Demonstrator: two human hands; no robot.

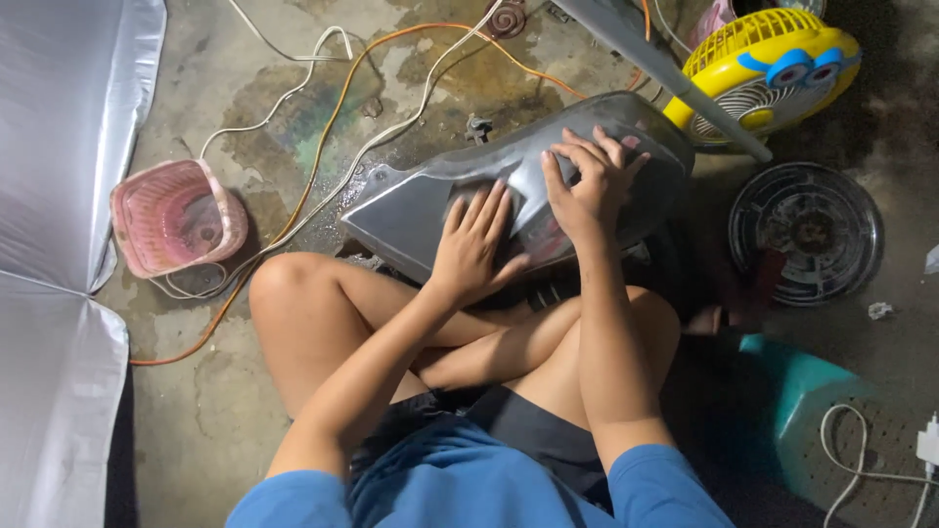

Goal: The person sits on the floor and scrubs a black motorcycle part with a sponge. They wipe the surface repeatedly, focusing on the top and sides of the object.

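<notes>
A: where's the panel (430,200) sitting?

B: propped on the floor (205,411) against the crossed legs, between the pink basket (176,217) and yellow fan (768,64).

A: and the hands?

B: left hand (472,244) lies flat on it, fingers (481,207) spread wide. Right hand (587,181) presses further up, fingers curled over the surface, gripping nothing. Orange cable (323,147) runs behind.
</notes>
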